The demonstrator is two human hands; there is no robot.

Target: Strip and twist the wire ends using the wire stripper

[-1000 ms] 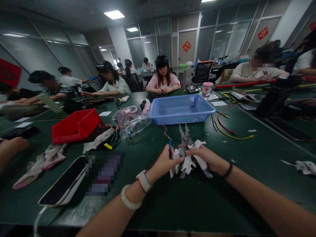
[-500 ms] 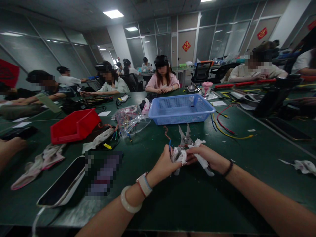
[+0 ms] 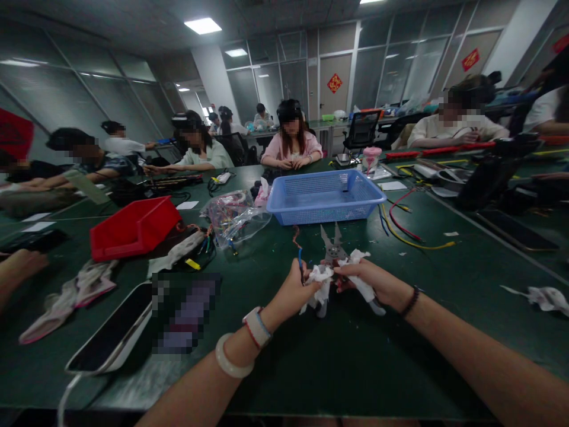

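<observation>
My left hand is closed on a blue wire whose twisted bare copper end points up and away. White tissue bunches at its fingertips, around the near handle of a pair of wire strippers. Those strippers have grey jaws, parted and pointing away from me. My right hand grips their other handle, which is wrapped in more white tissue. Both handle ends stick out below the hands. Fingers hide the inner ends of the handles and the lower part of the wire.
Beyond the strippers stands a blue mesh basket. To the left are a clear bag of wires, a red bin, gloves and a charging phone. Yellow and red cables lie to the right. Co-workers sit around the table.
My left hand has shifted slightly, and the tissue near its fingers has moved and hangs lower. The blue wire tilts a little more to the left. The right hand stays almost in place.
</observation>
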